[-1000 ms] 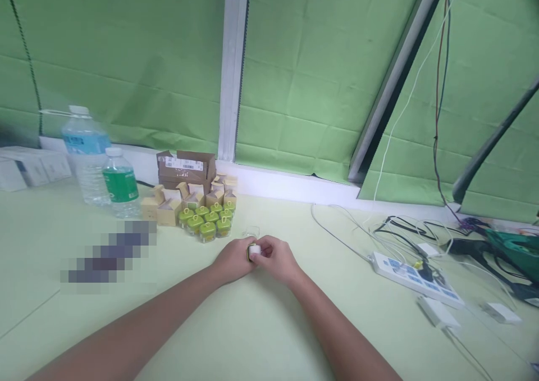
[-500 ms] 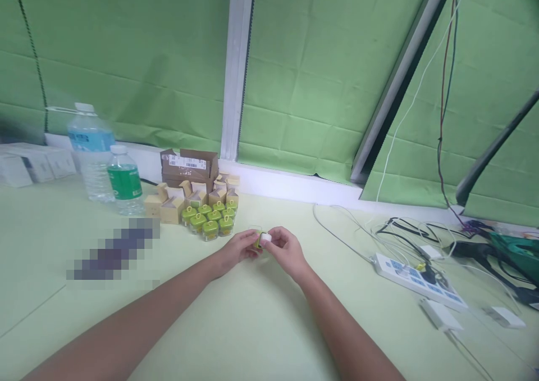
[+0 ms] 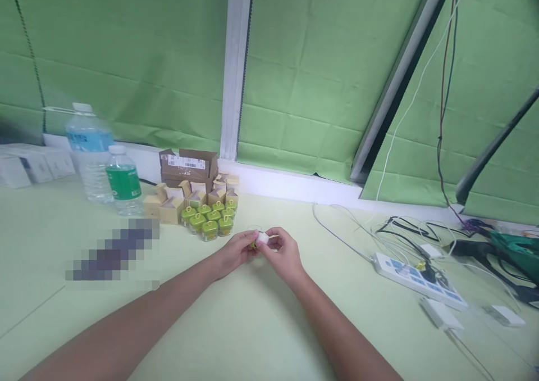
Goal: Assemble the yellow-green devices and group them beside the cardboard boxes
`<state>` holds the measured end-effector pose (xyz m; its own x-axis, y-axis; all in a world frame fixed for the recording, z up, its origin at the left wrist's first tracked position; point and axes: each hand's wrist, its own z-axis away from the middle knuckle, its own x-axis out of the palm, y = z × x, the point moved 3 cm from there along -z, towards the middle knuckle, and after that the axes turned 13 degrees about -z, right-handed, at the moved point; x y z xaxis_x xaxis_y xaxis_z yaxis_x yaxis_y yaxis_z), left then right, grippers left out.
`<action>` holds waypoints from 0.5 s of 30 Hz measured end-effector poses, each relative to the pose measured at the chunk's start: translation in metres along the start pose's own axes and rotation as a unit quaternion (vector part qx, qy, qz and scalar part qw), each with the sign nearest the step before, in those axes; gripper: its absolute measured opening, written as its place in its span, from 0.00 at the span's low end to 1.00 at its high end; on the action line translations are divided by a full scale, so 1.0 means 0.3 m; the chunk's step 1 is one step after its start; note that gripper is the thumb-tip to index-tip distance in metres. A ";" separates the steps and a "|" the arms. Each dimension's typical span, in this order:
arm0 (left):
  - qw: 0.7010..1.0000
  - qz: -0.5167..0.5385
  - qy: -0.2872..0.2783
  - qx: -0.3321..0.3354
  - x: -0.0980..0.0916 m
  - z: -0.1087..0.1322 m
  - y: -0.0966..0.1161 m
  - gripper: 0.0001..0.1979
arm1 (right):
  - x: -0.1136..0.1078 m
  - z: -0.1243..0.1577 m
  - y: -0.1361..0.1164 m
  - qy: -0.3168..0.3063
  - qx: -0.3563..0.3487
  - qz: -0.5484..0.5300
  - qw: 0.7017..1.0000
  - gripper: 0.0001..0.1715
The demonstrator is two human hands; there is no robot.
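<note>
Above the middle of the table, my left hand (image 3: 234,253) is closed on a small green-lidded case (image 3: 253,244), mostly covered by the fingers. My right hand (image 3: 287,255) pinches a small white piece (image 3: 263,237) against the case. Whether the white piece sits inside the case or only touches it, I cannot tell. To the left, several small clear cases with green lids and loops (image 3: 211,216) stand together in rows. Behind them are several small open cardboard boxes (image 3: 172,209).
A brown carton (image 3: 183,178) with a label stands at the back. Left of it are a green-labelled water bottle (image 3: 124,183) and a larger bottle (image 3: 90,173). A white power strip (image 3: 416,280), a white adapter (image 3: 441,314) and tangled cables lie at right. A pixelated patch covers something at left.
The white piece has shifted slightly left, nearer the case, and has turned to show more of its face. The green part now shows less between the fingers. Both hands stay in place.
</note>
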<state>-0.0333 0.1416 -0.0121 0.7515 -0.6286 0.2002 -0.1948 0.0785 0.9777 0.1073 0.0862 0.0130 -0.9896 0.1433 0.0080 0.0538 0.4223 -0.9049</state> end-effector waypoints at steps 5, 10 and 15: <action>1.000 0.011 0.012 -0.004 -0.004 0.003 0.001 0.13 | 0.000 0.000 0.002 -0.004 -0.026 0.006 1.000 0.13; 1.000 0.013 0.018 -0.013 -0.004 0.007 0.002 0.13 | 0.002 0.003 -0.002 -0.004 -0.050 0.026 0.998 0.12; 1.000 0.008 0.021 -0.020 -0.013 0.007 -0.002 0.14 | 0.004 0.002 -0.005 -0.006 -0.053 0.038 0.998 0.12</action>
<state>-0.0375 0.1424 -0.0137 0.7740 -0.5947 0.2172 -0.1817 0.1199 0.9760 0.1060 0.0852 0.0142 -0.9836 0.1683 -0.0647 0.1421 0.5026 -0.8528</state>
